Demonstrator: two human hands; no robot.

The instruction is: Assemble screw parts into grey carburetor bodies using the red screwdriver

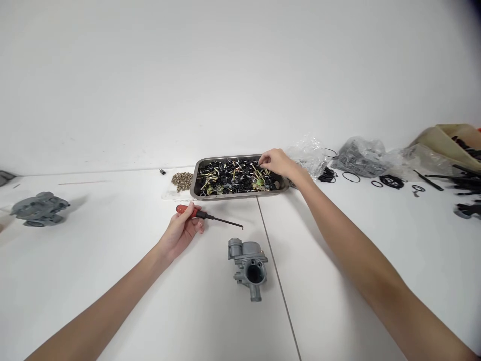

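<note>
While in the head view the left hand (183,229) curls around one red-and-black hooked tool (202,214), the right hand (276,163), fingers bent, hangs over one grey metal tray (240,195), any hold unclear; one grey metal carburetor (250,260) sits nearer, a second grey carburetor (39,208) far left.

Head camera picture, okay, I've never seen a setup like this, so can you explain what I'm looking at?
There is no machine here, just a person's two bare hands. The one picture comes from a camera worn on the head, looking forward and down. The left hand holds a hooked tool with a red and black handle. The right hand is at the right side of a metal tray full of small parts; whether its fingers grip anything is hard to tell. On the white table, a grey metal part sits in front, with small brass pieces left of the tray and plastic bags to the right.
</note>
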